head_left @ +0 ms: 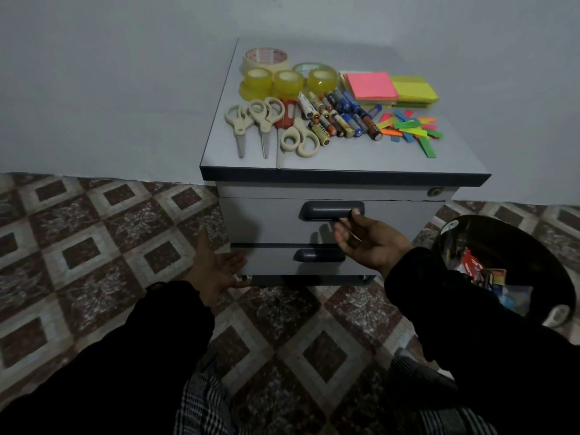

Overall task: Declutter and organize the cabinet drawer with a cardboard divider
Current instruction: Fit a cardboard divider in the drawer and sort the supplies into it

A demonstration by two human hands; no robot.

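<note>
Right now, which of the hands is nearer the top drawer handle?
Right. The right hand reaches just below the top drawer handle, fingertips at its right end. The left hand is lower left, beside the bottom drawer.

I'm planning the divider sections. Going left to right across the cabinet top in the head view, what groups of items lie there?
Scissors → batteries → coloured sticky flags; behind them, tape rolls → sticky note pads.

The closed upper drawer (pixel 273 221) hides its contents; battery (pixel 342 116) labels are unreadable.

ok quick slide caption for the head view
Right hand reaches for the closed top drawer's handle; scissors, tape, batteries and sticky notes sit sorted on the cabinet top.
</note>
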